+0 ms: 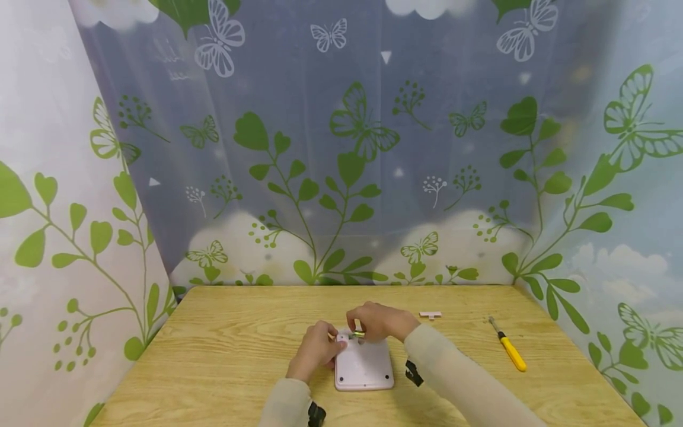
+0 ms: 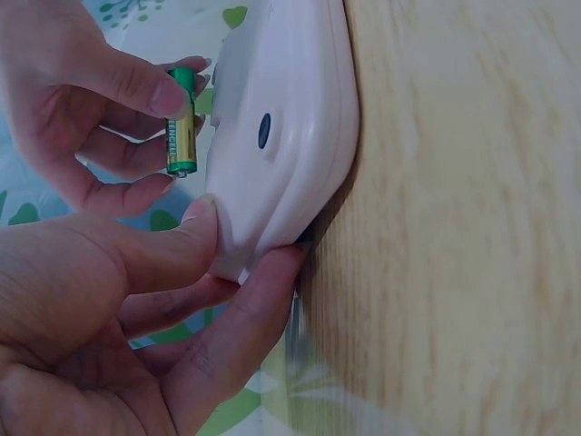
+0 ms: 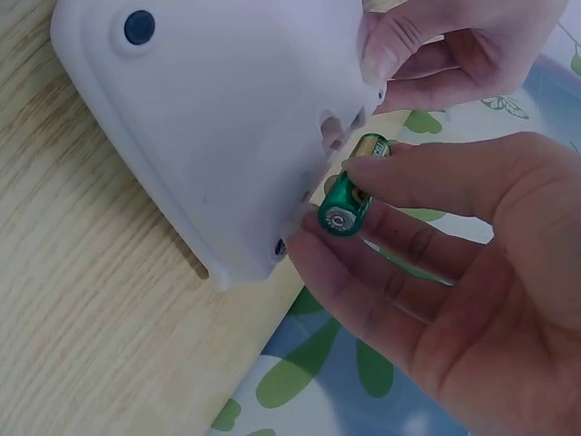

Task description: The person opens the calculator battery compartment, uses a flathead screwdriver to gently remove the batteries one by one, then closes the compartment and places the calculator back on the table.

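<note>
A pale pink, flat device (image 1: 365,365) lies on the table with its underside up, dark round feet at its corners. My left hand (image 1: 315,350) grips its far left corner, thumb on top and fingers below, as the left wrist view shows. Over the far edge, my right hand (image 1: 379,322) pinches a green and gold battery (image 2: 182,136) between thumb and fingers. In the right wrist view the battery (image 3: 349,195) is close beside the uncovered recess (image 3: 332,132) at the device's edge, one end facing the camera.
A small pale pink cover piece (image 1: 430,315) with a tab lies beyond my right hand. Farther right is a screwdriver (image 1: 512,351) with a yellow handle, with tiny bits near its tip. Patterned curtains (image 1: 320,178) surround the wooden table (image 1: 229,356) at the back and sides.
</note>
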A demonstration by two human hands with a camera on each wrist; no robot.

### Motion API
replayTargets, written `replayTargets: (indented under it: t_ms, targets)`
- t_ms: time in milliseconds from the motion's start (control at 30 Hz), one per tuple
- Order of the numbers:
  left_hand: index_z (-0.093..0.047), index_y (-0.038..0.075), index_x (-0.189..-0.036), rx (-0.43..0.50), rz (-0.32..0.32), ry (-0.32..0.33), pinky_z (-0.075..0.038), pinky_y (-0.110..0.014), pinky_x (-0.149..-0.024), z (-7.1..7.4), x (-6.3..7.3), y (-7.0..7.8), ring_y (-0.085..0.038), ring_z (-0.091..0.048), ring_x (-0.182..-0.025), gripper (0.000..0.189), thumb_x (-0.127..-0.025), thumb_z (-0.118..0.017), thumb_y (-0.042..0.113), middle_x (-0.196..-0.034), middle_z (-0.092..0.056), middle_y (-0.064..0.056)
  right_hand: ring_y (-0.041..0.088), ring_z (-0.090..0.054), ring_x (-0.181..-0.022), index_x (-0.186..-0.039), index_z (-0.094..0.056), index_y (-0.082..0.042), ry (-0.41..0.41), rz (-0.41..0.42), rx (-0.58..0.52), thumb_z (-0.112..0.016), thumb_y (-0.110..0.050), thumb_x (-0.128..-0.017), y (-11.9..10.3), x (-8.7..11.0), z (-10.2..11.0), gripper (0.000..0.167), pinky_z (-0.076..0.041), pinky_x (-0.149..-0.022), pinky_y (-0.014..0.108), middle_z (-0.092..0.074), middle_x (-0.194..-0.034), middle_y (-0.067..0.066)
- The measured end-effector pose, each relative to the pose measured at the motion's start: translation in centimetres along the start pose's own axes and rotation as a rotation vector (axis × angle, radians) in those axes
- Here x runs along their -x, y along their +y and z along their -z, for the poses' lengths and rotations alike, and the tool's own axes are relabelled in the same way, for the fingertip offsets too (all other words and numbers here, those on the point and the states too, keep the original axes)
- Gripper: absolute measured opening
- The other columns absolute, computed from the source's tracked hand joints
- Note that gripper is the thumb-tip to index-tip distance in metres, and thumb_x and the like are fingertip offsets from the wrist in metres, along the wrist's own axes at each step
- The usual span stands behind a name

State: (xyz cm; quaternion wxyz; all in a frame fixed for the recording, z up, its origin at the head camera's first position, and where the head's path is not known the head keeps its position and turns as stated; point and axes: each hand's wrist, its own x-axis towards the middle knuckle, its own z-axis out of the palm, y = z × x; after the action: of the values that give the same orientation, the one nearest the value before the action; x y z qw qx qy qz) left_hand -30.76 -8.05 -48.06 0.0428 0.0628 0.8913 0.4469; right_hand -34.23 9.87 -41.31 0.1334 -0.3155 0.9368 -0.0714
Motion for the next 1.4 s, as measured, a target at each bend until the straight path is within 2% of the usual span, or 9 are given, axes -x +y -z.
replayTargets:
  t_ms: [267, 467, 767, 1400]
  targets:
    - [-0.065, -0.011, -0.116, 0.006, -0.010, -0.001, -0.059, -0.030, -0.050, -0.1, 0.0, -0.2, -0.020, -0.069, -0.053, 0.031, -0.094, -0.074, 0.008, -0.082, -0.068, -0.014, 0.009, -0.053, -0.070, -0.106, -0.070, -0.018, -0.015, 0.026, 0.001, -0.068, 0.008, -0.090, -0.1, 0.4, 0.4, 0.031, -0.044, -0.060, 0.024, -0.061, -0.081, -0.003]
    - [-0.065, -0.013, -0.116, -0.007, -0.042, 0.009, -0.057, -0.027, -0.047, -0.1, 0.1, -0.2, -0.019, -0.069, -0.050, 0.031, -0.094, -0.075, 0.007, -0.080, -0.072, -0.016, 0.009, -0.052, -0.069, -0.102, -0.070, -0.020, -0.045, 0.020, 0.023, -0.068, 0.010, -0.088, -0.2, 0.5, 0.7, 0.032, -0.042, -0.059, 0.023, -0.060, -0.081, -0.005]
    - [-0.065, -0.012, -0.115, -0.016, -0.030, 0.011, -0.055, -0.026, -0.046, 0.0, 0.2, 0.1, -0.019, -0.068, -0.050, 0.030, -0.094, -0.074, 0.008, -0.079, -0.071, -0.015, 0.008, -0.051, -0.069, -0.094, -0.070, -0.022, -0.098, -0.009, 0.006, -0.066, 0.013, -0.088, -0.1, 0.8, 0.8, 0.035, -0.040, -0.059, 0.023, -0.064, -0.085, -0.003]
    - [-0.066, -0.011, -0.117, -0.025, -0.026, 0.012, -0.055, -0.025, -0.046, 0.2, 0.1, 0.2, -0.020, -0.069, -0.052, 0.031, -0.095, -0.074, 0.009, -0.080, -0.072, -0.015, 0.007, -0.049, -0.067, -0.087, -0.072, -0.019, -0.094, -0.010, 0.007, -0.067, 0.015, -0.083, 0.5, 1.1, 0.8, 0.035, -0.038, -0.057, 0.022, -0.064, -0.081, -0.005]
